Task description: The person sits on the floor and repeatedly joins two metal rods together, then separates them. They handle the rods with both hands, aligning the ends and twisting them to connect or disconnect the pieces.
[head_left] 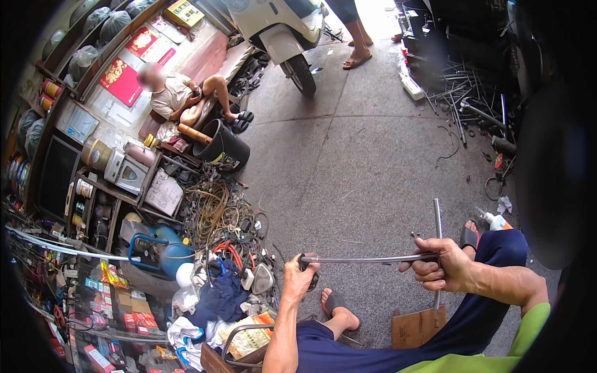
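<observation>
A thin metal rod (367, 260) is held left to right above the floor (348, 205), its left end pinched by the closed left grip (298, 278) and its right end enclosed by the curled right grip (449, 266) where a bar (438, 217) crosses, apparently so both ends are steadied.

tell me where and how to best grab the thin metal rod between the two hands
Probably pinch the bare middle of the thin metal rod between thumb and fingers, coming from above: that slim stretch is uncovered, while the left hand and right hand take up the parts near its ends.
</observation>
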A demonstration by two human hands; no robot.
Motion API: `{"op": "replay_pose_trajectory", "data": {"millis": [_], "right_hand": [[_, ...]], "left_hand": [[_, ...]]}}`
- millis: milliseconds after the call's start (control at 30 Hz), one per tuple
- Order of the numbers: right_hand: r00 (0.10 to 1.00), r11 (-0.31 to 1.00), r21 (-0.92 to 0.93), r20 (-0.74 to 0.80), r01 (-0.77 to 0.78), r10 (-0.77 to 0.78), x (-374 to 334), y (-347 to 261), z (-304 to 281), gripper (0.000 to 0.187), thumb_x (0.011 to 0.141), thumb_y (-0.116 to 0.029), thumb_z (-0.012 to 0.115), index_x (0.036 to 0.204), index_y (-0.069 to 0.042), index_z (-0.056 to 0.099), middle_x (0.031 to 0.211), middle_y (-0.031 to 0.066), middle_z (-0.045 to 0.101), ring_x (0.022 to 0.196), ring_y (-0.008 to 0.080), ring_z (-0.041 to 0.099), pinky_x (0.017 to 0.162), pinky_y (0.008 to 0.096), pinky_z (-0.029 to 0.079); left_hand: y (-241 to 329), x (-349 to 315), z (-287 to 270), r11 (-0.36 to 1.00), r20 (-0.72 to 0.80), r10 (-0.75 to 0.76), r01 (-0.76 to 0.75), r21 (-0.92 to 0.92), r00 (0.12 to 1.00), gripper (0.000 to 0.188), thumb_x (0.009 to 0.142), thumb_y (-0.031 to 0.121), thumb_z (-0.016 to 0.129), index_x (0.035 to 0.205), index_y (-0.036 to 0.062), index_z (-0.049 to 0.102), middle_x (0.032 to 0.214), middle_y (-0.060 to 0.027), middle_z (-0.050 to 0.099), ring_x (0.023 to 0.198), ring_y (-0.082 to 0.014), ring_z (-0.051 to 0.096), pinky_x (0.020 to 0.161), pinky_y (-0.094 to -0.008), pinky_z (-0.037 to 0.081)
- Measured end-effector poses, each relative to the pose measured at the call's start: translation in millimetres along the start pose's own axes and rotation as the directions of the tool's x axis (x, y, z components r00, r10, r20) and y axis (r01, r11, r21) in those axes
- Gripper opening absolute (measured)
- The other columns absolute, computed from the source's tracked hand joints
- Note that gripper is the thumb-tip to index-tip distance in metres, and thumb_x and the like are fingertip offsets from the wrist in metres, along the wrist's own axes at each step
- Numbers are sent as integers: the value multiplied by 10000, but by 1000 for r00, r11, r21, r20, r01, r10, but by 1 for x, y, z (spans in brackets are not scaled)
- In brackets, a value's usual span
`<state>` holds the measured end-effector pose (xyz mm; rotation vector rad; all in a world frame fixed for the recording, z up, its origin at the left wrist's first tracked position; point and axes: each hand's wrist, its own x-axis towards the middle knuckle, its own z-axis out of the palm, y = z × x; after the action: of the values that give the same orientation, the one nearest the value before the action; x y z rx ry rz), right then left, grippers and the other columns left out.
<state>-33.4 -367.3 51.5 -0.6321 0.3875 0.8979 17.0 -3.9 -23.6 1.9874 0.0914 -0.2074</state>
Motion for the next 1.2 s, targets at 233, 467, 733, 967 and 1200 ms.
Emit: {"op": "replay_pose_trajectory", "data": {"millis": [233,467,733,967,1200], "right_hand": [[1000,993,-120,-14,9,-10,1,1,6,684,992,-527,348,1057,126,544,542,-43,330,437,70,307,381,239,286],[938,773,-552,54,313,-342,-11,-6,30,819,936,-665,257,1147,54,588,976,193,628,802,204,611,684,380,527],[762,630,-431,416,646,-496,-14,-21,33,793,907,-610,274,985,66,680,1014,229,650,990,327,608,960,476,416],[649,628,-403,-103,666,-754,-8,-27,37,623,881,-531,416,1063,28,623,1066,187,638,878,254,633,814,406,453],[418,488,-452,-252,746,-873,14,-26,4,632,857,-474,540,1269,4,509,1271,141,524,1187,231,502,971,383,359]], "left_hand": [[-1,-5,2,998,5,-34,34,-43,999,234,826,92,728,1028,-17,680,715,20,605,646,-49,531,572,-218,434],[5,-8,4,985,147,-166,159,60,975,218,834,185,725,913,-19,722,759,-60,695,727,-102,620,668,-256,482],[25,-6,21,924,290,-111,205,-322,951,387,944,318,582,763,-13,670,748,-104,660,758,-189,642,629,-296,511],[45,-7,22,891,315,-247,343,-297,916,362,955,270,524,760,-16,631,762,-145,655,743,-252,667,644,-349,569],[35,-5,25,858,355,-288,404,-316,889,379,956,301,534,741,-8,581,748,-157,642,688,-249,655,619,-376,579]]}}
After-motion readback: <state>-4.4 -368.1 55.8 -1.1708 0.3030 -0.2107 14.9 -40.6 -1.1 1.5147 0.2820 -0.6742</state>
